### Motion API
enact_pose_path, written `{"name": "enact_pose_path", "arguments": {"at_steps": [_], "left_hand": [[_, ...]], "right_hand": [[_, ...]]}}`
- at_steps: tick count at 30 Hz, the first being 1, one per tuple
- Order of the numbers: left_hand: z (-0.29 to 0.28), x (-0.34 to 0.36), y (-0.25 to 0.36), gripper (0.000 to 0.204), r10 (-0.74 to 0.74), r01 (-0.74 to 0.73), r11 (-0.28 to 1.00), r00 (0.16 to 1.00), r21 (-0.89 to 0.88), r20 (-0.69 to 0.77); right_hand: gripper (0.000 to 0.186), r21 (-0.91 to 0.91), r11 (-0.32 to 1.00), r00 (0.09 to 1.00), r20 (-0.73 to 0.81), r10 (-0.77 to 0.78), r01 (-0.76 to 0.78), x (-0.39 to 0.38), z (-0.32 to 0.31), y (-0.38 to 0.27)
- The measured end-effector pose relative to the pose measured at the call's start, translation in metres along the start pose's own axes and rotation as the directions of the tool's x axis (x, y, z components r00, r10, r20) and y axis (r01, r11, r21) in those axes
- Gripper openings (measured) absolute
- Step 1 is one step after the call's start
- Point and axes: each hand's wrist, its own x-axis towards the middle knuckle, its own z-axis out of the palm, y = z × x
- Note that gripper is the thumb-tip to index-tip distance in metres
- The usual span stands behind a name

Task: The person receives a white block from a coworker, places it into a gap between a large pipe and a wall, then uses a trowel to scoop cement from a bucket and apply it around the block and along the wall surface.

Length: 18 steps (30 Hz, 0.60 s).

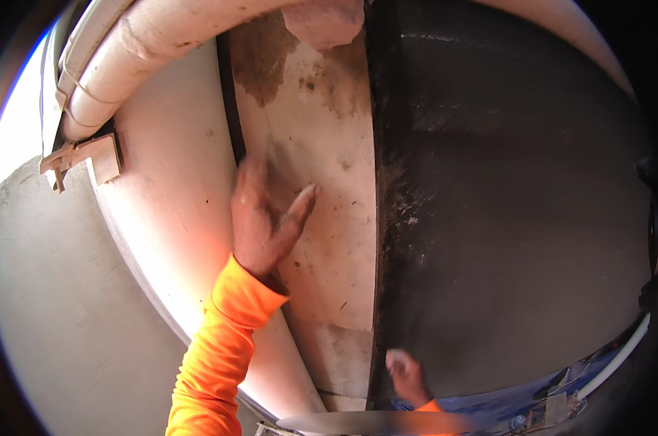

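Beige panel (336, 240) sits between pale column (173, 189) and dark surface (518, 218); left hand (263, 221) spread over it, looks empty. Right hand (407, 376) curled, can't tell on what. I'd keep that left palm flat, pressure light.

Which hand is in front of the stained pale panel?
The left hand, thumb spread, in front of the pale panel; the right hand shows lower, before the dark surface.
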Motion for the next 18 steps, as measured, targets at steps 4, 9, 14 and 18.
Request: {"name": "enact_pose_path", "arguments": {"at_steps": [4,9,14,18], "left_hand": [[-0.017,0.087,0.037,0.092,0.442,-0.455,0.890,0.847,0.028,-0.297],[-0.016,0.149,0.074,0.084,0.320,-0.233,0.813,0.944,-0.534,0.075],[-0.017,0.159,0.071,0.060,0.509,-0.512,0.846,0.859,-0.147,-0.058],[-0.019,0.161,0.064,0.054,0.457,-0.442,0.844,0.889,-0.305,-0.025]], "right_hand": [[0.027,-0.113,0.695,0.684,-0.127,-0.719,0.710,0.118,-0.028,-0.227],[0.033,0.202,0.334,0.381,-0.284,-0.880,0.921,0.185,-0.015,-0.430],[0.028,0.344,0.225,0.340,-0.324,-0.883,0.912,0.239,-0.034,-0.530],[0.028,0.210,0.327,0.377,-0.288,-0.880,0.922,0.284,-0.027,-0.549]]}}
